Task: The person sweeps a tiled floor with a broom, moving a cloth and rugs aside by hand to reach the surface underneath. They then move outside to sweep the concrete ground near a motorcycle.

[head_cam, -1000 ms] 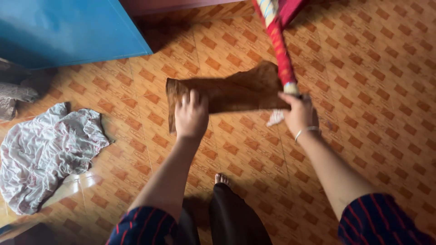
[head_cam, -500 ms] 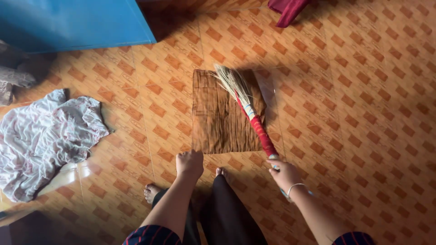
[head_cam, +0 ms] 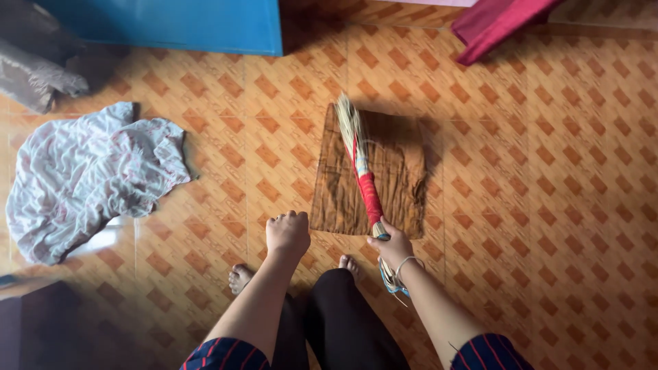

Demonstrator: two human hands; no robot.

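The brown mat (head_cam: pixel 370 175) now lies flat on the tiled floor (head_cam: pixel 548 205) at the centre of the frame; a second ago it hung in the air, pinched by both hands, so the laying-out looks finished and the work has passed to the broom (head_cam: pixel 362 171). The right hand (head_cam: pixel 392 248) is closed round the broom's handle at the mat's near edge, fingers wrapped tight; the red-bound shaft slants up and left across the mat, and the straw head, which half a second ago fanned near the mat's top middle, now sits at its top left corner. The left hand (head_cam: pixel 288 233) has let go of the cloth and hovers just left of the mat's near corner, fingers curled into a loose fist, holding nothing. Bare toes show just below both hands, close to the mat's near edge. For room: to the right of the mat the floor runs open to the frame's edge, and the strip to its left is open too, up to the crumpled white cloth (head_cam: pixel 89 175) lying well apart at the left. A blue panel (head_cam: pixel 178 24) bounds the upper left, with a shadowed gap between it and the mat's far edge, and a dark red cloth (head_cam: pixel 497 20) hangs into the upper right.
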